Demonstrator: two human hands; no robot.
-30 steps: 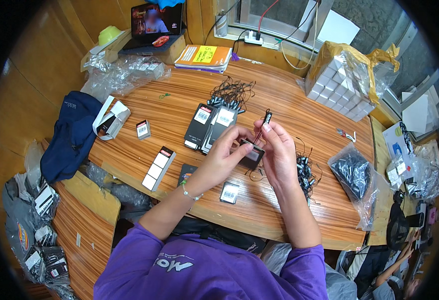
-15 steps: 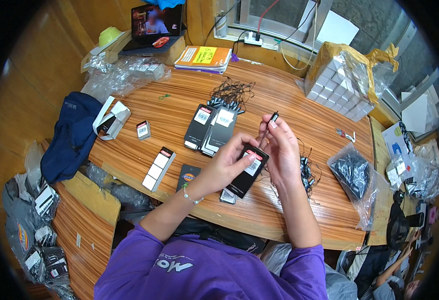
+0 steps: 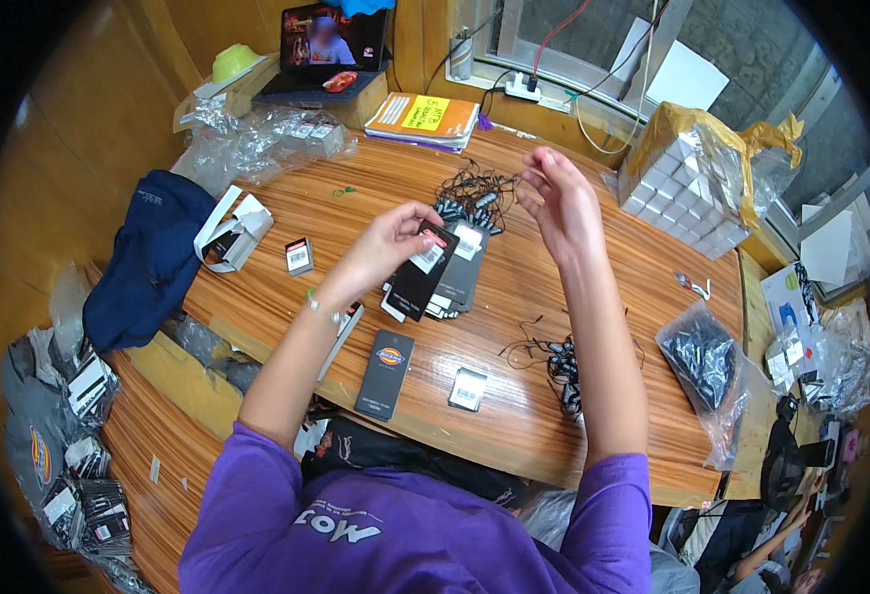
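My left hand (image 3: pixel 392 243) pinches a black hang tag (image 3: pixel 421 282) with a red-and-white sticker near its top. The tag is held over the pile of black tags (image 3: pixel 469 259), covering part of it. From the pile's far end spreads a tangle of black tag strings (image 3: pixel 476 190). My right hand (image 3: pixel 565 210) is raised just right of those strings, its fingers loosely bent and apart, with nothing visible in them. Nearer me lie a black tag with an oval logo (image 3: pixel 386 374) and a small stack of white stickers (image 3: pixel 467 389). Beside my right forearm is another bunch of strings (image 3: pixel 562 371).
A sticker strip (image 3: pixel 341 342) lies partly behind my left forearm. Further left are a small sticker stack (image 3: pixel 298 256), a white holder (image 3: pixel 247 230) and a navy cloth item (image 3: pixel 145 259). White boxes (image 3: pixel 687 183) stand back right; a plastic bag (image 3: pixel 702 361) lies right.
My left hand has carried the tag left and away from me, over the pile. My right hand has moved up and away; the black string end no longer shows in it.
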